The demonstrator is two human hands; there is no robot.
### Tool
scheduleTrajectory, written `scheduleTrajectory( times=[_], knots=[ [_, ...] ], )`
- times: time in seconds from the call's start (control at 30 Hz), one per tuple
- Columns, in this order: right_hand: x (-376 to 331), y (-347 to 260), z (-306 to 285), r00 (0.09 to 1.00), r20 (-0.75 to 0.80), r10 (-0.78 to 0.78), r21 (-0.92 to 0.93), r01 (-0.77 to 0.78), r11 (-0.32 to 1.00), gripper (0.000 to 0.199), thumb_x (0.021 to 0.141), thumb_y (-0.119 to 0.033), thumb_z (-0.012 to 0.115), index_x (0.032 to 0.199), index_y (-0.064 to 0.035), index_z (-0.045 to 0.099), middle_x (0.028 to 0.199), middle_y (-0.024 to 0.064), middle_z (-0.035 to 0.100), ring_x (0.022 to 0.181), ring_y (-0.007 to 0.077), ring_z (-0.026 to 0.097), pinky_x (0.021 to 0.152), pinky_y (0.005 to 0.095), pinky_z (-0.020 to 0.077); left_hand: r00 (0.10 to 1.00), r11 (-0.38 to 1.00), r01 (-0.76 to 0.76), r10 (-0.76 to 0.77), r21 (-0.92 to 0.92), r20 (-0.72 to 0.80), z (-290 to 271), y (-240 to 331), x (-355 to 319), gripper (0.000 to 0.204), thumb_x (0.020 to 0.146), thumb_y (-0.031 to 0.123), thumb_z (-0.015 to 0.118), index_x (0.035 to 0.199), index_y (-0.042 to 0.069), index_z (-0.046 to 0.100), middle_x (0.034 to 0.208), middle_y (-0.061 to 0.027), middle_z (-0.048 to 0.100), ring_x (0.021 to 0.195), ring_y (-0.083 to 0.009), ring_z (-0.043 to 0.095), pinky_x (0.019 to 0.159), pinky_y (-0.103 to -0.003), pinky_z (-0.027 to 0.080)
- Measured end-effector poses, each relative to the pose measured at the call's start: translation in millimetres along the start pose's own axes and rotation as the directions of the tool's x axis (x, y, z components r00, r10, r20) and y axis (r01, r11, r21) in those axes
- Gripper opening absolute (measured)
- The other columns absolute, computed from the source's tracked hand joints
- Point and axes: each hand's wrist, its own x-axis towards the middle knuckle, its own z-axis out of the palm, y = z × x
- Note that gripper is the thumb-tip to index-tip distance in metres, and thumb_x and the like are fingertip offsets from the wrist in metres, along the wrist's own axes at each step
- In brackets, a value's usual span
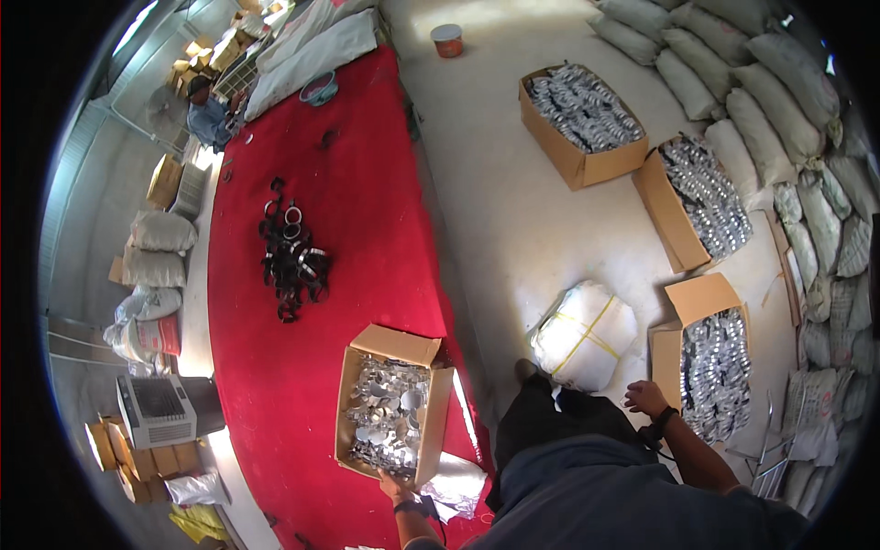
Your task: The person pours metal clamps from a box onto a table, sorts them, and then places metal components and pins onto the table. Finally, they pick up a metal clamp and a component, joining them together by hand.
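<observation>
Dark-sleeved shoulders are filling the bottom of the view, and the left hand (396, 486) is pressing against the near end of the open cardboard box (438, 403) of shiny metal discs, which is sitting on the red table (257, 367); whether its fingers are curling around the edge, I cannot tell. Over on the other side the right hand (646, 397) is hanging loosely half-closed, gripping nothing, just beside a floor box (701, 298) of similar metal pieces. Moving that loaded box well is probably calling for a second hand underneath, keeping it level.
</observation>
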Motion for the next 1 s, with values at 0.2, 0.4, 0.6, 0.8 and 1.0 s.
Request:
scheduleTrajectory(
  times=[0.2,0.4,0.6,0.8,1.0],
  knots=[
    [3.5,-35.7,7.5,0.981,-0.144,-0.133,0.173,0.158,0.972,0.036,0.092,-0.010,0.064,0.122,0.0089,0.063,0.095,0.0160,0.072,0.077,0.0212,0.074,0.062,0.0317,0.0614,0.999,0.993,0.026,-0.022,0.114,-0.029,13.4,3.5,6.1,0.067,0.098,0.055,0.055,0.116,-0.009,0.062,0.111,-0.0201,0.067,0.091,-0.0346,0.067,0.068,-0.053,0.056],
    [16.4,-30.8,9.6,0.976,-0.131,-0.171,0.125,0.188,0.974,0.033,0.090,-0.005,0.063,0.119,0.0098,0.063,0.093,0.0155,0.071,0.074,0.0217,0.073,0.062,0.0331,0.0619,0.993,0.990,-0.087,0.095,0.113,-0.064,18.9,4.3,8.0,0.066,0.103,0.048,0.049,0.110,-0.016,0.064,0.099,-0.0217,0.071,0.082,-0.0339,0.068,0.064,-0.050,0.053],
    [33.2,-8.4,-4.9,0.984,-0.157,-0.083,0.061,0.093,0.994,0.036,0.091,-0.004,0.064,0.124,0.0119,0.060,0.103,0.0171,0.072,0.084,0.0274,0.076,0.071,0.0373,0.0637,0.979,0.959,-0.175,0.193,0.223,-0.061,14.2,1.6,10.1,0.064,0.106,0.044,0.046,0.097,-0.016,0.065,0.089,-0.0188,0.071,0.076,-0.0344,0.069,0.066,-0.046,0.054],
    [58.3,-21.9,-18.1,0.984,-0.155,-0.086,0.196,0.116,0.974,0.030,0.092,-0.004,0.064,0.119,0.0093,0.064,0.103,0.0170,0.072,0.084,0.0267,0.076,0.068,0.0363,0.0631,0.991,0.972,0.127,-0.114,-0.197,0.076,15.4,5.1,5.9,0.056,0.105,0.048,0.046,0.129,-0.001,0.055,0.117,-0.0193,0.062,0.103,-0.0374,0.065,0.075,-0.063,0.056],
    [104.7,-56.5,-24.0,0.997,-0.078,-0.010,0.185,0.024,0.982,0.033,0.090,-0.005,0.064,0.120,0.0079,0.064,0.099,0.0169,0.073,0.080,0.0288,0.077,0.064,0.0394,0.0653,0.968,0.849,-0.105,-0.033,0.518,0.250,18.2,-32.6,4.3,0.078,0.102,0.055,0.045,0.145,-0.009,0.042,0.127,-0.0252,0.061,0.105,-0.0422,0.066,0.080,-0.057,0.059]
  ],
)
